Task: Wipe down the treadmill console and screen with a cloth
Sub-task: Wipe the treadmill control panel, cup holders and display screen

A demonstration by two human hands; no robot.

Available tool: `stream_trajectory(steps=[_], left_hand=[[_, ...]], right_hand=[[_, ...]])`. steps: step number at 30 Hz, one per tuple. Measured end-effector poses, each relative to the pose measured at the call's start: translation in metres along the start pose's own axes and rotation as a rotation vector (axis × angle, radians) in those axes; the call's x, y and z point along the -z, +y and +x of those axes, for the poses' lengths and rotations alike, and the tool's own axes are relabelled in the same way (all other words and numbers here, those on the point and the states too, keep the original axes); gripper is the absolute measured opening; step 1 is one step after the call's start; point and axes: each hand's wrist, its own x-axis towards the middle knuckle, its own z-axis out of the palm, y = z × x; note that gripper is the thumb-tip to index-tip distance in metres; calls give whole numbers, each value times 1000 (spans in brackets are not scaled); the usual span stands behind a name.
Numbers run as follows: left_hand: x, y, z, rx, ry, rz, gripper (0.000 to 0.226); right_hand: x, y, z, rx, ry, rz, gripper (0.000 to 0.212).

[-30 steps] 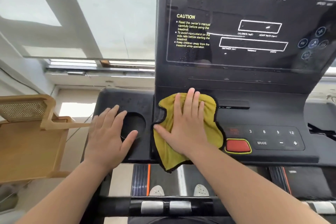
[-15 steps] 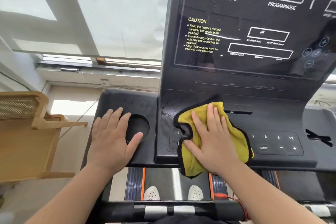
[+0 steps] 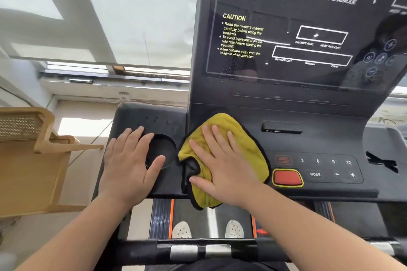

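View: head camera, looking forward and down.
Landmark: red stop button (image 3: 287, 177), oval with a yellow border, on the lower console deck.
Cloth (image 3: 231, 136): yellow pile fabric with a black stitched hem, crumpled rather than folded. It lies flat on the console deck just left of the red stop button. Its lower corner hangs over the deck's front edge. A fold at its left side exposes a dark underside.
Right hand (image 3: 222, 167): palm down on top of the cloth, fingers extended and slightly spread, thumb against the cloth's left fold. The hand presses the cloth to the deck; it is not pinching or bunching it.
Left hand (image 3: 130, 165): flat and empty on the console's left wing, well left of the red stop button, fingers spread. The thumb reaches over the rim of the round cup holder (image 3: 161, 149).
Keypad (image 3: 326, 167): just right of the red stop button; legends 3, 6, 9, 12, MODE, minus and plus.
Screen (image 3: 308, 28): upright dark glossy panel above the red stop button. White outlined fields read INCLINE % and PROGAM/MODE. A yellow CAUTION notice sits at the left. Fine droplets or specks show near its lower-left corner.
Shoes (image 3: 207, 230): two white toes on the belt, below the red stop button.
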Motion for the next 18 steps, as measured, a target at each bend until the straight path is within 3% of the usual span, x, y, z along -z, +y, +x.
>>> stream_trajectory(steps=[5, 10, 13, 18], left_hand=[[1, 1, -2, 5, 7, -27, 66], [1, 0, -2, 0, 20, -52, 65], [1, -2, -1, -3, 61, -116, 64], [0, -6, 0, -26, 145, -210, 66]], right_hand=[[0, 32, -28, -64, -51, -92, 102], [17, 16, 26, -166, 31, -82, 116], [20, 3, 52, -72, 52, -92, 112], [11, 1, 37, 241, 12, -76, 93]])
